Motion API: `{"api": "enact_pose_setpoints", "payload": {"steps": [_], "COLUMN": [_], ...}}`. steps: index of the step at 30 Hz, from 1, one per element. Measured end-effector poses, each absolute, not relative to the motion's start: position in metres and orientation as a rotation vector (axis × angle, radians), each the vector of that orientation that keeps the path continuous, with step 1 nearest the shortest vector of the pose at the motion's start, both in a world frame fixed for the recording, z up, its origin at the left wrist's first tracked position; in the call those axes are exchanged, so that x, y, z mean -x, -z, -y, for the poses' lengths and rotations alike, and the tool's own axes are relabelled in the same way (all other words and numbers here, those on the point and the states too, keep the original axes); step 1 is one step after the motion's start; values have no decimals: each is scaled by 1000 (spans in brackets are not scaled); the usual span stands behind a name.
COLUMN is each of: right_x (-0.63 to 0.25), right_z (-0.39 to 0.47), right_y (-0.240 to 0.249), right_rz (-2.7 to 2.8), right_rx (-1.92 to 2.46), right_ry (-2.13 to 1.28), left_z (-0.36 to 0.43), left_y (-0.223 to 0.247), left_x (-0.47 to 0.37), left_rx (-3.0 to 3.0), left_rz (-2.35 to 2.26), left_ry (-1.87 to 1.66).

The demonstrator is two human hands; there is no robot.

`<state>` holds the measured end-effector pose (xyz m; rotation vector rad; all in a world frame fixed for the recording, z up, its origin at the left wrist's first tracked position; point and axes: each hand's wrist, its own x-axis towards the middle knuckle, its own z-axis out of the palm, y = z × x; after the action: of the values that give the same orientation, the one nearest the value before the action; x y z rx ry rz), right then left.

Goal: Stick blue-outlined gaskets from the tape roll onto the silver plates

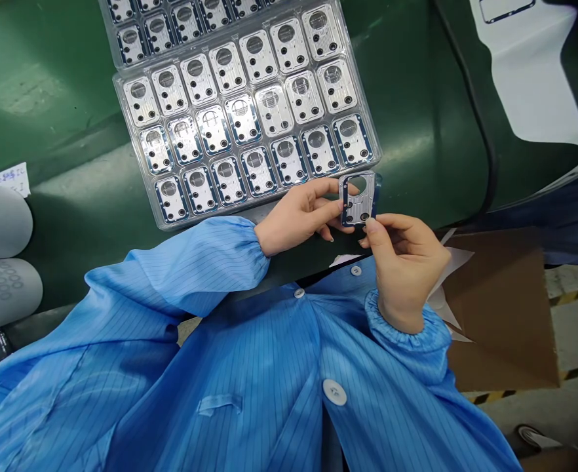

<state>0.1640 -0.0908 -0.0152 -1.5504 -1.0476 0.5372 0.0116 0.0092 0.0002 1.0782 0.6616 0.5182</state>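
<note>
A small silver metal plate (360, 196) with a blue edge, one large round opening and smaller holes is held up between my hands. My left hand (301, 213) grips its left side with the fingers closed on it. At its lower right corner, my right hand (407, 255) pinches it between thumb and fingers. Just behind my hands lies a clear plastic tray (380, 156) with rows of similar plates. Those in the front rows show blue edges, while the back row looks plain silver.
A second tray (118, 59) of plates lies farther back. Two pale rolls (4, 295) and a paper label (11, 178) are at the left. A black cable (470, 92) crosses the green table (417, 131). At the right are white sheeting (529, 78) and a cardboard box (505, 314).
</note>
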Motion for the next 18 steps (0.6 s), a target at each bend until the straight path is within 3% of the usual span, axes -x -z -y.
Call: {"api": "enact_pose_setpoints", "payload": {"steps": [18], "right_x": [-162], "right_z": [93], "right_y": [13], "right_rz": [1124], "right_rx": [1634], "right_ry": [-444], "left_z": [-10], "left_y": [0], "left_x": [-12], "left_rx": [-1100], "left_rz": [-655], "left_ry": [-521]}}
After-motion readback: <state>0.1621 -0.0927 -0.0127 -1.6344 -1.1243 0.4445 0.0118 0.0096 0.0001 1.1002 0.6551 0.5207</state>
